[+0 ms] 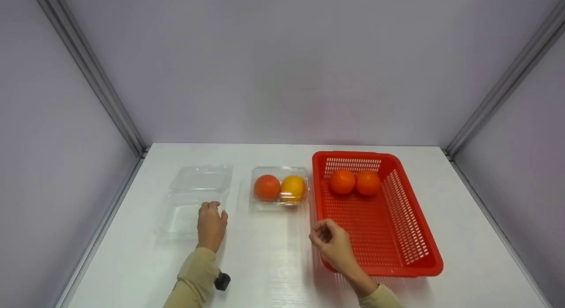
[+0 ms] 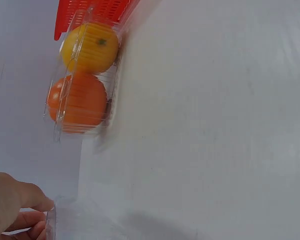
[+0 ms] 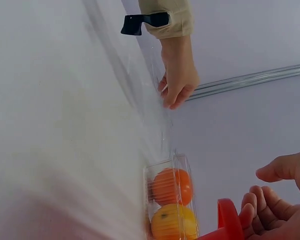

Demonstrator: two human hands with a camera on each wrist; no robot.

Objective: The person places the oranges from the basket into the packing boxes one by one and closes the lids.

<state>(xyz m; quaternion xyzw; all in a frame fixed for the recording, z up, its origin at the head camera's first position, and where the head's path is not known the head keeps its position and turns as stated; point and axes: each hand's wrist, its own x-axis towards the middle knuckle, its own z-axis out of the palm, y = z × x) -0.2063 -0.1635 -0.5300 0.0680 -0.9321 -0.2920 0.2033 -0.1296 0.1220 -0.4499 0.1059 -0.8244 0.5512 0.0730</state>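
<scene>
An unlidded clear container (image 1: 183, 217) lies at the left, its lid (image 1: 201, 178) folded back behind it. My left hand (image 1: 212, 226) is at its right side, and in the left wrist view that hand (image 2: 15, 207) pinches the plastic edge between thumb and fingers. Over the left rim of the red basket (image 1: 412, 271) is my right hand (image 1: 335, 248), loosely curled around nothing; the right wrist view shows this hand (image 3: 285, 200) with thumb and fingers apart beside the red rim (image 3: 230, 220). Two orange fruits (image 1: 342, 181) (image 1: 367, 182) sit in the back of the basket.
Between the open container and the basket stands a closed clear box (image 1: 279, 170) with an orange-red fruit (image 1: 267, 187) and a yellow fruit (image 1: 292, 187). A black piece (image 1: 222, 281) is at the left sleeve. Walls enclose the white table (image 1: 265, 264) at back and sides.
</scene>
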